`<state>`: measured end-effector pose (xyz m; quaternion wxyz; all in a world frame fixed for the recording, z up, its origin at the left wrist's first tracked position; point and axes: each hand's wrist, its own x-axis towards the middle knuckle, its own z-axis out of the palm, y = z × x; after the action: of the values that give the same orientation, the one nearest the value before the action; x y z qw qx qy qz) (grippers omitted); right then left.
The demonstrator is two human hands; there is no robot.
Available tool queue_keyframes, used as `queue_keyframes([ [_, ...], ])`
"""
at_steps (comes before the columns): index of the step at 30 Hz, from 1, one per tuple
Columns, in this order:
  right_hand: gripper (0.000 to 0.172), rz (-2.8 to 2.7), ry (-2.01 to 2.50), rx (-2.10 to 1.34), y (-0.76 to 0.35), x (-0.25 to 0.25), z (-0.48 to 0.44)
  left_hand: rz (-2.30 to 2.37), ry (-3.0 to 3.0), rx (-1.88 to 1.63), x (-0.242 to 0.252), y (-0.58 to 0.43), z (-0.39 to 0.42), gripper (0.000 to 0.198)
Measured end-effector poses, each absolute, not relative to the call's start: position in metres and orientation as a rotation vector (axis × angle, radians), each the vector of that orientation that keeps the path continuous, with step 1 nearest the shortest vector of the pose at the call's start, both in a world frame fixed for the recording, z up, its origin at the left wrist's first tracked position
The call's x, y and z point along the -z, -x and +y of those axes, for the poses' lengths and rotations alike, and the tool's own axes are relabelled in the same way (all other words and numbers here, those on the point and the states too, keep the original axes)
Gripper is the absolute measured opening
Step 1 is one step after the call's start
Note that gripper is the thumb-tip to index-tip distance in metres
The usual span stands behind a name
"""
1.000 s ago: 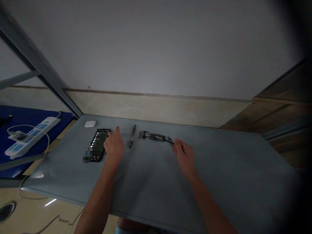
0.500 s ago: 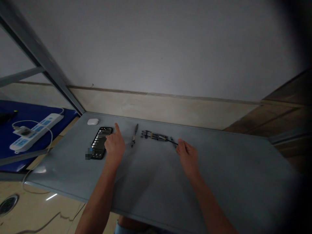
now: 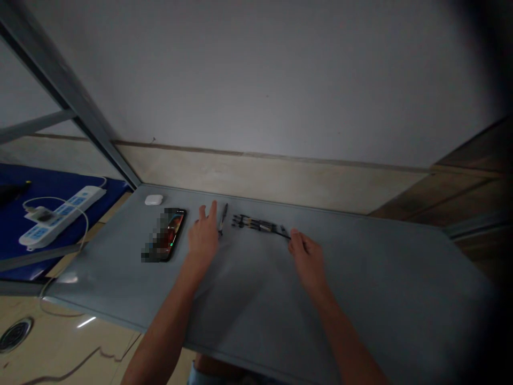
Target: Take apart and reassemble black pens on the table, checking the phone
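My left hand [image 3: 204, 235] lies over the grey table [image 3: 360, 283] with its fingers stretched out, just left of a dark pen [image 3: 222, 218] and right of a black phone [image 3: 166, 235] whose screen is lit. My right hand [image 3: 306, 258] rests further right, its fingertips pinched at the end of a thin dark rod [image 3: 282, 232]. That rod runs from a row of small dark pen parts [image 3: 253, 223] lying along the table's far side. A white earbud case [image 3: 154, 200] sits at the far left corner.
A white wall rises right behind the table. A grey metal frame post [image 3: 68, 96] slants down at the left. On a blue surface [image 3: 60, 187] to the left lies a white power strip [image 3: 56, 216] with a cable. Tiled floor shows below the table's near edge.
My left hand has left the phone and moved right toward the pen, its fingers spreading. The phone's screen now shows a different picture. My right hand has hardly moved.
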<state>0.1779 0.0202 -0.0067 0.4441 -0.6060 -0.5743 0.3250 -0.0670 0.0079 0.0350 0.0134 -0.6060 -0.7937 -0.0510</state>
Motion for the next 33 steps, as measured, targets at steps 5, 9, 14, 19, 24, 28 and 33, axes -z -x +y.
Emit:
queue_keyframes([
  [5,0.05,-1.518,1.515,-0.796,-0.176,0.005,0.019,-2.291,2.217,0.264,-0.027,0.05,0.011,0.068],
  [9,0.05,-1.575,1.493,-0.763,-0.175,0.005,0.018,-2.234,2.357,0.405,-0.021,0.034,0.009,0.054],
  [14,0.051,-1.535,1.489,-0.707,-0.176,0.0,0.019,-2.069,2.605,0.362,-0.002,0.017,0.006,0.045],
  [19,0.051,-1.519,1.483,-0.691,-0.179,-0.002,0.02,-1.668,2.781,0.274,0.012,0.009,0.008,0.03],
  [24,0.05,-1.523,1.469,-0.719,-0.177,-0.001,0.02,-1.57,2.806,0.452,0.014,0.012,0.011,0.031],
  [28,0.051,-1.55,1.477,-0.732,-0.176,0.002,0.021,-1.591,2.849,0.685,0.018,0.013,0.013,0.034],
  [33,0.051,-1.587,1.472,-0.731,-0.176,0.005,0.023,-1.848,2.715,1.24,0.016,0.012,0.013,0.043],
])
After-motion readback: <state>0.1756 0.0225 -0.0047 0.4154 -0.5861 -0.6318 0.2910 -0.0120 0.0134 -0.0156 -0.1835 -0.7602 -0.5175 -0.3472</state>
